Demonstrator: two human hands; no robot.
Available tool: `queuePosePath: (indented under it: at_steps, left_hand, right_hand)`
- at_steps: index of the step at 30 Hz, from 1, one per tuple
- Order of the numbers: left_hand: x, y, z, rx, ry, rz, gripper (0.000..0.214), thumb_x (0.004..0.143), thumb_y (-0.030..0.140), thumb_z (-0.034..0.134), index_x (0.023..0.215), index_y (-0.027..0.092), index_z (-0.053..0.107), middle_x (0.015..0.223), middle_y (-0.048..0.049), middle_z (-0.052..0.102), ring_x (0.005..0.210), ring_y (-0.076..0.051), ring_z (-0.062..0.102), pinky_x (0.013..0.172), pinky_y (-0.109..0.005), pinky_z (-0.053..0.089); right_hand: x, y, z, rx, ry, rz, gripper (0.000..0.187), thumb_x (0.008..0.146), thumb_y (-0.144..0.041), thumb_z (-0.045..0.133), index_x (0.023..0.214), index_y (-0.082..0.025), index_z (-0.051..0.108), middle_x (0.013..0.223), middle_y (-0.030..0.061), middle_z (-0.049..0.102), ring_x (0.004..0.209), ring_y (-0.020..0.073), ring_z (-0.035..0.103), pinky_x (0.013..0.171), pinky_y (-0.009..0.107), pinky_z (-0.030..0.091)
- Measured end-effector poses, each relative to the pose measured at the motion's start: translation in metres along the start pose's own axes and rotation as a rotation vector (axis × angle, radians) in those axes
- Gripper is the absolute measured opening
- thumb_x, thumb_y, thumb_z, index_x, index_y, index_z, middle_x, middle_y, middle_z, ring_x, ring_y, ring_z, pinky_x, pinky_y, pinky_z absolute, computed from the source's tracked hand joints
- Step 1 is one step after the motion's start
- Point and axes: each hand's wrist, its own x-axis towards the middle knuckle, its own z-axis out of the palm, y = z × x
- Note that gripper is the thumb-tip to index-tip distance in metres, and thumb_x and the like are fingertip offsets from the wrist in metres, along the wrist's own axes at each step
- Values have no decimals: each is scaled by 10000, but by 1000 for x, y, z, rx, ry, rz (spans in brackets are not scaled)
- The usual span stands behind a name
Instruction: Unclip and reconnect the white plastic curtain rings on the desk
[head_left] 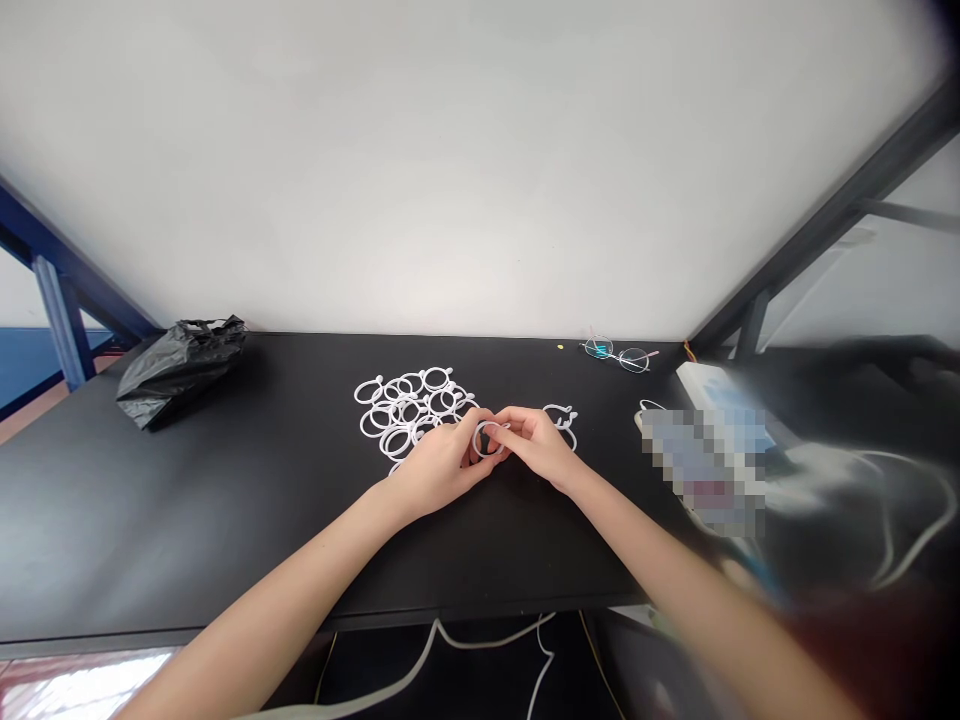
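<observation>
A white plastic ring [477, 447] is held up between my two hands, just above the black tabletop. My left hand [444, 458] closes on its left side with thumb and fingers. From the right, my right hand [536, 440] pinches the same ring near its upper right edge. Left of the hands lies a loose, overlapping pile of white rings [396, 441], each with a small round knob; my left hand covers part of it. Behind my right hand are a few more white rings [574, 438], partly hidden by it.
A crumpled black plastic bag [184, 370] lies at the far left. Glasses [634, 360] rest near the wall. On the right are a blurred phone [675, 470], a white box [709, 385] and a white cable [911, 555]. Cables [409, 680] hang below the desk's front edge.
</observation>
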Motion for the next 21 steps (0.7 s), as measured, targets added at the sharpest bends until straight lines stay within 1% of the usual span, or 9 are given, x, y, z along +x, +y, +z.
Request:
queuePosePath:
  at_steps: [10,15,21]
  left_hand:
    - [0,-2,2,41,5,17,285,916,365,509,1154,216,459,665,38,574,559,-149,572,547,-249,418]
    - [0,-4,2,66,20,55,267,922,346,504,1156,225,464,672,36,577,571,-151,579,554,-245,419]
    - [0,-3,1,80,9,51,266,922,346,507,1153,218,476,665,33,584,574,-154,580,562,-252,422]
  right_hand:
    - [0,1,-1,-27,-2,-4,349,744,-481,747,818,-150,666,672,6,648,611,127,627,644,285,555]
    - [0,2,-1,-34,-6,-10,364,739,-501,746,817,-154,665,677,7,648,619,136,635,658,300,567]
    - [0,2,0,-45,-13,-21,373,743,-515,737,817,-156,663,680,12,647,625,143,637,660,311,573]
